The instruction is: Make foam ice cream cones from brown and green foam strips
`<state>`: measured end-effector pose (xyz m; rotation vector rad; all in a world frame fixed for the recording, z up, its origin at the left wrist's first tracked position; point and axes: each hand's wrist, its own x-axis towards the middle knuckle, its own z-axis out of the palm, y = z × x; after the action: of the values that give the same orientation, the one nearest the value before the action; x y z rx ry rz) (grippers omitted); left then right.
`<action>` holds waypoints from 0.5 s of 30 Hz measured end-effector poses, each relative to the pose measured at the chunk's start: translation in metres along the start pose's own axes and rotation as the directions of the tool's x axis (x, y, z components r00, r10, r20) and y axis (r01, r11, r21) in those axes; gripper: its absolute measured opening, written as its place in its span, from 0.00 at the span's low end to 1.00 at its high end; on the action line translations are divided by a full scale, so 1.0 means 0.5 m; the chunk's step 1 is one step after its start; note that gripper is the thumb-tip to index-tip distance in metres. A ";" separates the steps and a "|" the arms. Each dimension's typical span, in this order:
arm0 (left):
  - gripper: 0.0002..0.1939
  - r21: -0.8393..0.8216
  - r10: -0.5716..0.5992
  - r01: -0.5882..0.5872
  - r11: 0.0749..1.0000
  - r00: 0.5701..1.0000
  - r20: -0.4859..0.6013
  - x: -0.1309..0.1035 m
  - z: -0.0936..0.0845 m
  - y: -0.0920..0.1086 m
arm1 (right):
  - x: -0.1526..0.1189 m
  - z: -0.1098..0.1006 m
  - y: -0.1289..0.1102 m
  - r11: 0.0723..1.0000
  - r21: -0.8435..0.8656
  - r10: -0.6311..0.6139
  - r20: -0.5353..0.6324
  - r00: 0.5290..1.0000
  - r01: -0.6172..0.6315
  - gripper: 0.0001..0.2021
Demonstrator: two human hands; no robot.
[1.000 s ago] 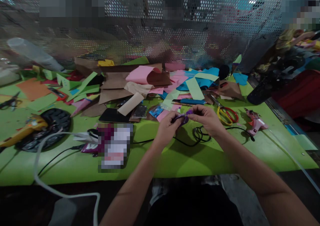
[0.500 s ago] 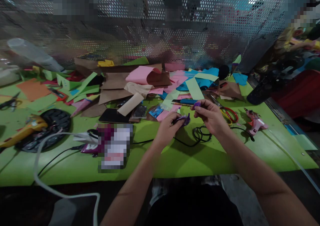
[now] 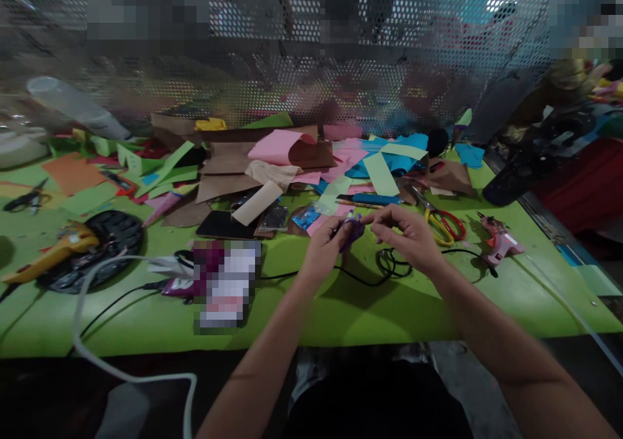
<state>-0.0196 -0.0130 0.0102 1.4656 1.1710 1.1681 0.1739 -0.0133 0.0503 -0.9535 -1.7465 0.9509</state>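
Observation:
My left hand (image 3: 327, 243) is closed on a small purple craft piece (image 3: 354, 229) with a bit of light green at its top. What exactly the piece is cannot be made out. Beside it, on the right, is my right hand (image 3: 406, 237); its index finger reaches to the edge of the purple piece, and its thumb stands apart with nothing visible between. Below both hands a black cable (image 3: 384, 267) lies looped on the green table (image 3: 379, 316). Scissors with red and yellow handles (image 3: 444, 224) lie just beyond my right hand.
A pink glue gun (image 3: 503, 241) lies at right, a yellow glue gun (image 3: 58, 254) on a black round tray (image 3: 131, 231) at left. A phone (image 3: 228, 290) leans nearby. Coloured felt or paper scraps (image 3: 280, 147) pile along the perforated metal screen (image 3: 292, 82). A white tube (image 3: 80, 309) curves over the front edge.
My right hand held a small purple bit away from the left hand's piece; now its fingers are at that piece and the bit is no longer between them. The left hand's piece has turned upright.

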 end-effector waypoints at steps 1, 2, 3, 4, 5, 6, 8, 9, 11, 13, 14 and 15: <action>0.14 0.001 0.011 -0.011 1.000 1.000 0.002 0.000 0.001 0.000 | -0.002 0.002 0.000 0.996 -0.087 -0.034 0.019 0.999 0.036 0.09; 0.14 0.004 0.023 -0.024 1.000 1.000 0.004 -0.001 0.002 0.001 | -0.003 0.004 0.000 0.986 -0.155 -0.058 0.036 0.998 0.063 0.08; 0.14 0.003 0.032 -0.033 0.999 0.999 0.007 -0.001 0.003 0.001 | -0.004 0.005 0.001 0.978 -0.194 -0.070 0.053 0.996 0.079 0.07; 0.14 -0.002 0.034 -0.034 0.999 0.999 0.014 -0.001 0.005 0.002 | -0.004 0.006 0.001 0.977 -0.199 -0.067 0.066 0.996 0.079 0.07; 0.15 -0.011 0.029 -0.029 1.000 0.999 0.020 -0.001 0.006 0.002 | -0.003 0.006 0.001 0.983 -0.173 -0.054 0.067 0.996 0.065 0.08; 0.15 -0.019 0.022 -0.021 1.000 1.000 0.021 -0.002 0.006 0.003 | -0.003 0.006 0.002 0.992 -0.119 -0.033 0.053 0.998 0.040 0.09; 0.16 -0.027 0.014 -0.014 1.000 1.000 0.008 -0.002 0.007 0.001 | 0.001 0.005 0.002 0.999 0.045 0.020 0.006 1.000 -0.020 0.11; 0.15 -0.032 0.012 -0.012 0.999 1.000 -0.005 -0.002 0.007 0.000 | 0.003 0.004 0.002 0.990 0.134 0.050 -0.017 0.999 -0.047 0.12; 0.14 -0.048 0.003 -0.005 0.999 0.999 -0.033 -0.001 0.006 -0.004 | 0.007 0.002 0.006 0.958 0.273 0.100 -0.048 0.994 -0.083 0.12; 0.14 -0.071 -0.016 0.010 0.997 0.997 -0.071 -0.001 0.005 -0.008 | 0.011 0.002 0.012 0.937 0.333 0.134 -0.059 0.989 -0.107 0.10; 0.14 -0.081 -0.023 0.016 0.997 0.996 -0.089 -0.001 0.005 -0.010 | 0.012 0.003 0.015 0.935 0.334 0.148 -0.059 0.987 -0.120 0.08; 0.15 -0.090 -0.026 0.017 0.996 0.995 -0.101 -0.001 0.005 -0.011 | 0.012 0.005 0.017 0.940 0.315 0.160 -0.053 0.986 -0.135 0.07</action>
<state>-0.0178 -0.0129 0.0041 1.3367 1.1861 1.2769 0.1716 -0.0047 0.0441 -0.9101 -1.4214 1.2275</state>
